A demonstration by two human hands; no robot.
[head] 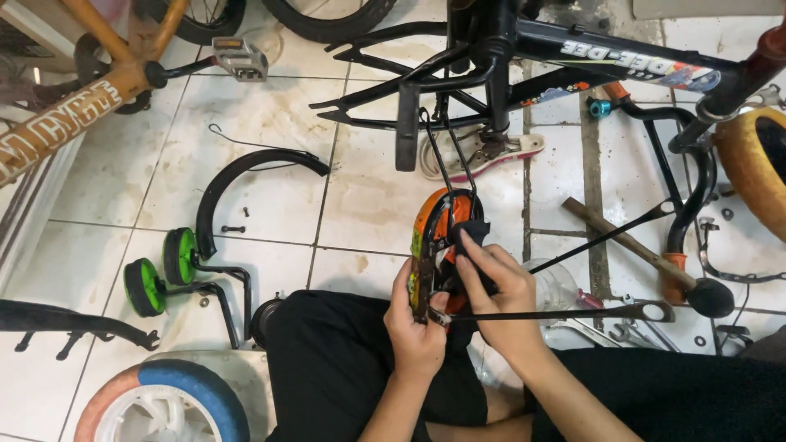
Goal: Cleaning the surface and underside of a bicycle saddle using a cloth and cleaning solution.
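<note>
An orange and black curved guard piece (429,223) hangs under an upside-down black bicycle frame (524,49) on thin black wire stays (442,147). My left hand (416,321) grips the lower edge of the guard. My right hand (495,295) presses a black part against the guard's inner face, fingers curled over it. A thin black stay rod (565,313) runs right from between my hands. Both hands rest above my black-clothed lap.
A black fender (246,168) and two green training wheels (164,270) lie on the tiled floor at left. A hammer (655,262) and wrenches (622,331) lie at right. An orange bicycle frame (74,106) stands upper left, a blue-and-orange wheel (176,393) at bottom left.
</note>
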